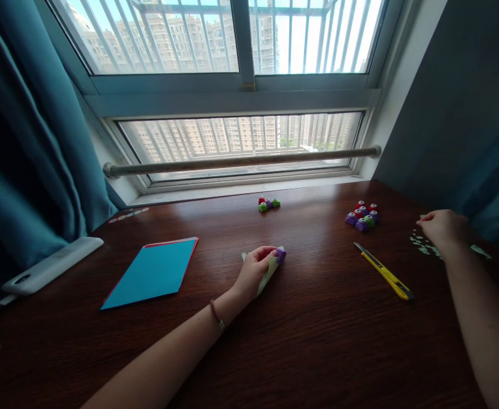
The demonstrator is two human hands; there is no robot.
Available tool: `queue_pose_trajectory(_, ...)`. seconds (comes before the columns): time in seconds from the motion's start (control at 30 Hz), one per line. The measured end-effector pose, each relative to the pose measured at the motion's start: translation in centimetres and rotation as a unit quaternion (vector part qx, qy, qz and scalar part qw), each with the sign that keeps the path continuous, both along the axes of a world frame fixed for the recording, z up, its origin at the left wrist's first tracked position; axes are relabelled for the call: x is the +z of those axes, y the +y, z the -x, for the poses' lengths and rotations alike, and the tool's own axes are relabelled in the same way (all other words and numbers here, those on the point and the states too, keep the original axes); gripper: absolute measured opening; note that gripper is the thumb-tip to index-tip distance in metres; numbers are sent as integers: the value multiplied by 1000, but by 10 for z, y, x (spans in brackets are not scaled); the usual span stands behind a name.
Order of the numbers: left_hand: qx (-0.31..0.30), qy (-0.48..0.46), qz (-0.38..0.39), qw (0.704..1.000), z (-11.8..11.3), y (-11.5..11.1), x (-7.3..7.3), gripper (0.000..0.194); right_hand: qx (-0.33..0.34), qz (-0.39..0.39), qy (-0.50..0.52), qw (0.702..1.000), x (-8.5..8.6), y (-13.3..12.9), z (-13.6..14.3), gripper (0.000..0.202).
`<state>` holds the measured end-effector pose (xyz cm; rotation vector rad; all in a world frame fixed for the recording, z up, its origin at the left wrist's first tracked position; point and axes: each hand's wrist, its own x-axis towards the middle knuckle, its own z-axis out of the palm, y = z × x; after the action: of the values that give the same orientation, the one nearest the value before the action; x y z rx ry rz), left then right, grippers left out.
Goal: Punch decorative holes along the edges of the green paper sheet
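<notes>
Well, the left hand [254, 268] has its grip clamped on a purple piece [281, 255] mid-desk [317, 346]; rightward, a yellow cutter [385, 274] lies before the right hand [444, 228] (grip: can't tell) and pale scraps [426, 247].

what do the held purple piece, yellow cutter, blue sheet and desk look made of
Held purple piece: perhaps plastic, blocky and evenly coloured; too small to be sure.
Yellow cutter: likely smooth plastic body, solid bright colour; thin grey blade, probably metal.
Blue sheet: probably matte paper or card, flat with crisp edges.
Desk: wood or wood-look laminate, reddish-brown grain, soft sheen.
</notes>
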<state>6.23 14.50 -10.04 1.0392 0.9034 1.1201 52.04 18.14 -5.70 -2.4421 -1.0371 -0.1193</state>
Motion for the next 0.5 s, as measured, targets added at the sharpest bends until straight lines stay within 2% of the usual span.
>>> queue_pose_trajectory(0.13, 2, -2, -2, 1000, 0, 1, -1, 28, -9, -46, 8, 999, 4, -1, 2, 13)
queue_pose_trajectory(0.33, 0, -5, 0, 1000, 0, 1, -2, 29, -59, -11, -9, 998, 21, -6, 13, 20)
queue_pose_trajectory(0.43, 0, -5, 1, 1000, 0, 0, -1, 28, 2, -30, -53, 998, 25, -4, 27, 24)
queue_pose_trajectory(0.5, -5, -8, -1, 1000, 0, -1, 0, 29, 94, -83, -57, 990, 24, 0, 51, 25)
